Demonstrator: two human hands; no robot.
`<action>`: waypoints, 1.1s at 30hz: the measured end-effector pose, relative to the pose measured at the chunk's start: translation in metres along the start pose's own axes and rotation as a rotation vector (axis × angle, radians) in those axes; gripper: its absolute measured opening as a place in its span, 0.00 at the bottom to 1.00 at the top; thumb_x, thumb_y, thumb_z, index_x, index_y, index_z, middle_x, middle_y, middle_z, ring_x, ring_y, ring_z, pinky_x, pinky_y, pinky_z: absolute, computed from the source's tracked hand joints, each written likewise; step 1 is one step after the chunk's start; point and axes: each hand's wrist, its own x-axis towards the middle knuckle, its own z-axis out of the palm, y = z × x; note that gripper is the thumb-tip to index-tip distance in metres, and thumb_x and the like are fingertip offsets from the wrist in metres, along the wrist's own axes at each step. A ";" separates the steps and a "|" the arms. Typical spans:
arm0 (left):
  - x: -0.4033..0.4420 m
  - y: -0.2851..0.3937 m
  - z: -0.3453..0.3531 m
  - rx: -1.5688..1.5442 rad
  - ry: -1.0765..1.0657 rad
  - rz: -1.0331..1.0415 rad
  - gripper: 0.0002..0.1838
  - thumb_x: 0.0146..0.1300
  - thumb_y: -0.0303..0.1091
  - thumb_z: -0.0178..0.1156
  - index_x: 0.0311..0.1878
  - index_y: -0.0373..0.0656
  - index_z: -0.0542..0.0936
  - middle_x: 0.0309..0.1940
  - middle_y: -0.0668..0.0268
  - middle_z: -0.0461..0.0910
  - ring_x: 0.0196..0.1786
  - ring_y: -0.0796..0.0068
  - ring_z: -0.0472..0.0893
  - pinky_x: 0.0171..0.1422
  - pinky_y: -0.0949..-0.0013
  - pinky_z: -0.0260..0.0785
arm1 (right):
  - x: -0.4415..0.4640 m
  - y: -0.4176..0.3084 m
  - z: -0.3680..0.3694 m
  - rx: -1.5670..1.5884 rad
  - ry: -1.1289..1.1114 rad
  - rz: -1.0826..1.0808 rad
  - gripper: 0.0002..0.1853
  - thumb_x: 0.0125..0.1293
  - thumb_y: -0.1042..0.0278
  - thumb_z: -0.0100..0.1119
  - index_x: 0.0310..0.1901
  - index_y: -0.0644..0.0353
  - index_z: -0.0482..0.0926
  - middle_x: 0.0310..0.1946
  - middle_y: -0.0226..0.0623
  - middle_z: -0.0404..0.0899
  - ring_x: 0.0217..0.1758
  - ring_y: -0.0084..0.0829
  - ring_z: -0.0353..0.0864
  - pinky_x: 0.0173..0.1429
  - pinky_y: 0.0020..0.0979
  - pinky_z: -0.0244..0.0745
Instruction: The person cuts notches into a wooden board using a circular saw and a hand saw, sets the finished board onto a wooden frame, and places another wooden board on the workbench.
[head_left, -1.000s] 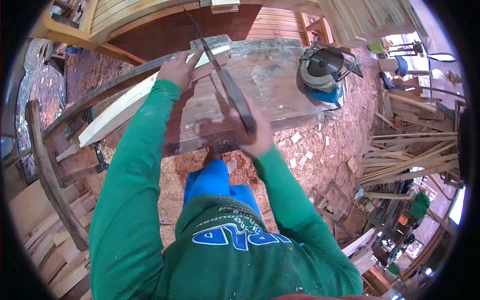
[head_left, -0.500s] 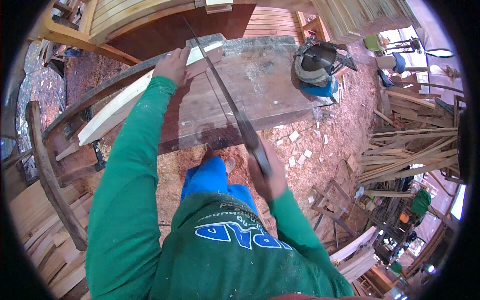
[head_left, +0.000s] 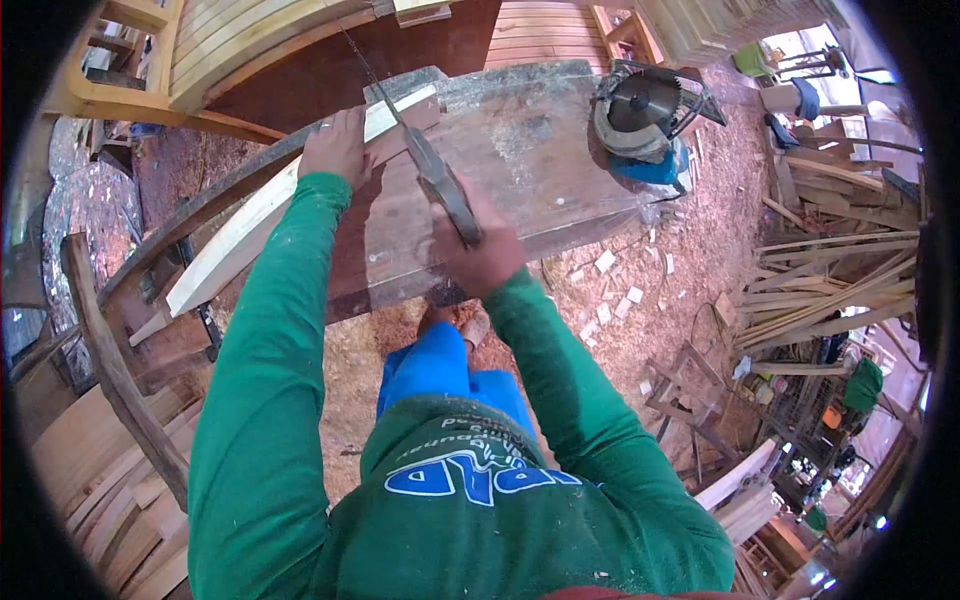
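A long pale wooden piece (head_left: 235,240) lies along the left side of the workbench (head_left: 520,150). My left hand (head_left: 335,148) is wrapped over it near its far end. In my right hand (head_left: 480,245) is the handle of a handsaw (head_left: 432,170), held above the bench. The saw's thin blade points away from me and crosses the far end of the wooden piece, just right of my left hand. The fingertips of my left hand are partly hidden.
A circular saw (head_left: 640,115) with its blade exposed rests on the bench's right end. Wooden furniture (head_left: 250,60) stands beyond the bench. Small offcuts (head_left: 605,262) and shavings cover the floor. Stacked lumber (head_left: 840,280) is at the right, and boards (head_left: 130,500) lie at lower left.
Over the last second the handsaw was drawn back toward me and then pushed forward again, away from me. My left hand stays on the wooden piece.
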 end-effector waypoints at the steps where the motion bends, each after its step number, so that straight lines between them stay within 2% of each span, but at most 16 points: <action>1: -0.001 0.000 -0.002 0.011 -0.018 -0.008 0.40 0.57 0.43 0.75 0.69 0.40 0.68 0.57 0.53 0.77 0.60 0.50 0.81 0.59 0.52 0.79 | 0.002 0.004 0.004 -0.008 0.022 -0.041 0.28 0.72 0.59 0.64 0.70 0.57 0.73 0.52 0.58 0.85 0.53 0.61 0.86 0.55 0.51 0.82; 3: -0.001 0.004 -0.009 0.006 -0.022 -0.016 0.40 0.57 0.43 0.76 0.69 0.39 0.68 0.57 0.53 0.77 0.60 0.50 0.81 0.60 0.52 0.79 | 0.003 0.004 0.005 -0.033 0.068 -0.119 0.27 0.73 0.59 0.63 0.70 0.57 0.73 0.51 0.60 0.84 0.53 0.64 0.85 0.55 0.53 0.82; 7: -0.003 0.001 -0.003 0.001 0.016 0.018 0.40 0.57 0.43 0.76 0.68 0.39 0.68 0.57 0.52 0.77 0.59 0.49 0.82 0.59 0.51 0.79 | -0.013 -0.038 -0.023 -0.124 -0.042 0.047 0.25 0.72 0.61 0.65 0.68 0.58 0.75 0.45 0.53 0.87 0.44 0.55 0.90 0.51 0.47 0.83; 11: 0.000 0.001 0.001 0.009 0.029 0.008 0.41 0.55 0.43 0.77 0.68 0.42 0.68 0.55 0.57 0.77 0.57 0.55 0.83 0.54 0.54 0.81 | -0.140 -0.024 -0.081 -0.117 -0.067 -0.041 0.28 0.70 0.68 0.66 0.69 0.64 0.72 0.48 0.52 0.88 0.47 0.52 0.91 0.52 0.42 0.84; 13: -0.003 0.003 -0.002 0.025 0.012 -0.005 0.40 0.55 0.43 0.76 0.68 0.43 0.68 0.55 0.57 0.77 0.56 0.55 0.84 0.54 0.54 0.81 | -0.198 -0.045 -0.117 -0.120 -0.069 0.099 0.34 0.66 0.73 0.69 0.73 0.65 0.68 0.53 0.58 0.86 0.52 0.54 0.91 0.53 0.43 0.85; 15: -0.003 0.009 -0.013 -0.017 -0.056 -0.042 0.40 0.56 0.41 0.76 0.68 0.40 0.68 0.55 0.53 0.77 0.58 0.50 0.82 0.58 0.52 0.78 | -0.225 -0.062 -0.135 -0.152 -0.131 0.171 0.36 0.65 0.76 0.69 0.73 0.66 0.67 0.52 0.56 0.87 0.51 0.51 0.92 0.52 0.42 0.86; 18: 0.000 0.008 -0.010 -0.005 -0.023 -0.028 0.40 0.57 0.41 0.76 0.69 0.39 0.68 0.55 0.51 0.78 0.59 0.48 0.81 0.61 0.50 0.77 | -0.207 -0.058 -0.127 -0.242 -0.101 0.087 0.35 0.66 0.73 0.69 0.73 0.67 0.67 0.51 0.57 0.87 0.52 0.52 0.91 0.53 0.42 0.86; 19: -0.003 0.005 -0.006 0.014 -0.002 -0.002 0.40 0.57 0.41 0.76 0.69 0.40 0.67 0.55 0.51 0.78 0.59 0.48 0.81 0.61 0.50 0.76 | -0.185 -0.054 -0.114 -0.164 -0.119 0.133 0.35 0.66 0.72 0.69 0.73 0.67 0.67 0.51 0.57 0.87 0.53 0.52 0.91 0.54 0.42 0.85; 20: -0.001 0.003 -0.005 0.026 -0.005 -0.018 0.40 0.57 0.42 0.76 0.69 0.40 0.67 0.55 0.53 0.78 0.58 0.50 0.82 0.60 0.51 0.77 | -0.143 -0.046 -0.098 -0.090 -0.129 0.170 0.35 0.67 0.71 0.68 0.73 0.66 0.67 0.50 0.57 0.87 0.53 0.52 0.90 0.55 0.43 0.85; 21: 0.001 0.002 -0.004 0.036 -0.008 -0.026 0.40 0.56 0.42 0.76 0.69 0.41 0.67 0.56 0.55 0.78 0.58 0.52 0.82 0.59 0.52 0.78 | -0.104 -0.018 -0.068 -0.053 -0.020 -0.015 0.34 0.67 0.68 0.68 0.74 0.62 0.67 0.49 0.57 0.87 0.52 0.56 0.89 0.54 0.46 0.84; 22: -0.002 0.004 -0.002 0.042 -0.022 -0.028 0.40 0.56 0.42 0.76 0.69 0.42 0.67 0.56 0.57 0.77 0.58 0.54 0.83 0.58 0.52 0.79 | -0.058 -0.008 -0.050 -0.072 -0.100 -0.012 0.32 0.68 0.66 0.67 0.73 0.58 0.69 0.49 0.56 0.86 0.49 0.60 0.87 0.51 0.49 0.83; 23: -0.002 0.006 -0.002 0.037 0.014 0.001 0.42 0.56 0.43 0.76 0.70 0.41 0.67 0.56 0.57 0.78 0.59 0.55 0.82 0.58 0.52 0.79 | -0.019 -0.009 -0.028 -0.093 -0.099 0.036 0.26 0.70 0.66 0.67 0.68 0.58 0.75 0.49 0.53 0.86 0.51 0.50 0.90 0.53 0.43 0.83; 25: -0.001 0.003 0.002 0.050 -0.021 -0.014 0.42 0.55 0.44 0.76 0.70 0.41 0.67 0.56 0.57 0.77 0.60 0.55 0.82 0.59 0.52 0.79 | 0.036 -0.010 0.008 -0.080 -0.044 0.057 0.28 0.70 0.65 0.68 0.69 0.57 0.74 0.50 0.57 0.85 0.53 0.52 0.89 0.56 0.45 0.82; 28: -0.004 0.003 0.003 0.105 -0.007 -0.010 0.43 0.55 0.45 0.76 0.70 0.42 0.67 0.57 0.57 0.77 0.60 0.55 0.82 0.58 0.53 0.79 | 0.023 0.050 0.023 0.197 0.021 -0.131 0.30 0.70 0.61 0.67 0.71 0.56 0.72 0.51 0.59 0.85 0.55 0.55 0.87 0.58 0.46 0.81; 31: -0.002 0.008 -0.003 0.100 0.010 -0.005 0.42 0.56 0.44 0.75 0.70 0.42 0.67 0.57 0.57 0.77 0.61 0.55 0.81 0.59 0.54 0.79 | 0.013 0.081 0.027 0.096 0.002 -0.100 0.31 0.70 0.59 0.67 0.72 0.54 0.71 0.52 0.60 0.84 0.56 0.58 0.85 0.59 0.46 0.80; 33: 0.000 0.004 0.000 0.105 0.053 0.007 0.41 0.56 0.44 0.75 0.70 0.41 0.68 0.57 0.56 0.77 0.60 0.55 0.81 0.59 0.54 0.79 | 0.021 0.032 0.013 0.042 -0.028 0.015 0.31 0.70 0.60 0.67 0.73 0.54 0.71 0.51 0.61 0.84 0.57 0.59 0.84 0.60 0.47 0.80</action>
